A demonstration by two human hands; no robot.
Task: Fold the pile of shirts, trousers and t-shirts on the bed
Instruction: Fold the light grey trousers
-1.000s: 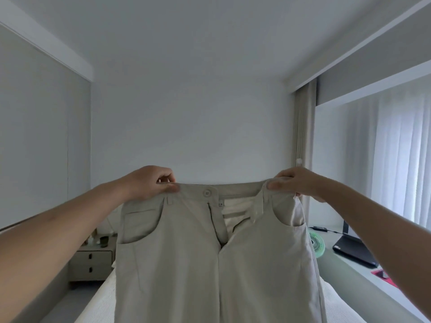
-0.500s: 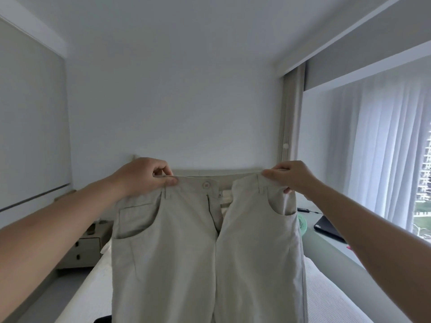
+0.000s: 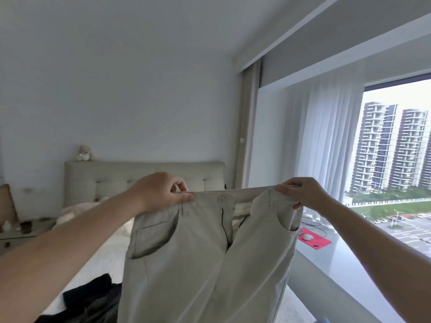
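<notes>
A pair of beige trousers (image 3: 200, 259) hangs in the air in front of me, front side facing me, fly open, legs dropping out of the frame's bottom. My left hand (image 3: 161, 192) pinches the waistband at its left end. My right hand (image 3: 298, 194) pinches the waistband at its right end, so the band is stretched level between them. Below left, dark clothes (image 3: 91, 299) lie on the white bed (image 3: 102, 259). Much of the bed is hidden behind the trousers.
A padded headboard (image 3: 112, 178) with a small teddy bear (image 3: 83, 153) on top stands at the far wall. A bedside table (image 3: 16, 234) is at the left. On the right runs a window ledge (image 3: 331, 259) with a red mat (image 3: 313, 238), cables and sheer curtains (image 3: 326, 141).
My view has swung to the right and down, bringing the window, headboard and dark clothes into sight. Both hands keep their hold on the waistband, now spread slightly wider.
</notes>
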